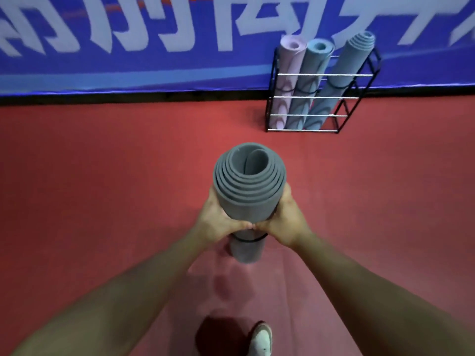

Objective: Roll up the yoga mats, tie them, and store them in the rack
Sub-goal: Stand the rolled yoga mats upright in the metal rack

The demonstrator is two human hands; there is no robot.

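Observation:
I hold a rolled grey yoga mat (248, 194) upright in front of me, its spiral end facing the camera. A thin black tie (250, 240) circles it just below my hands. My left hand (218, 217) grips its left side and my right hand (281, 222) grips its right side, thumbs meeting at the front. The black wire rack (341, 114) stands ahead to the right against the wall. It holds a pink rolled mat (288, 78), a teal rolled mat (309, 83) and a grey-blue rolled mat (344, 73) that leans to the right.
Red floor (102, 176) spreads between me and the rack. A blue banner with white lettering (128, 42) covers the wall behind. My white shoe (261, 340) shows at the bottom edge, on a paler strip of floor.

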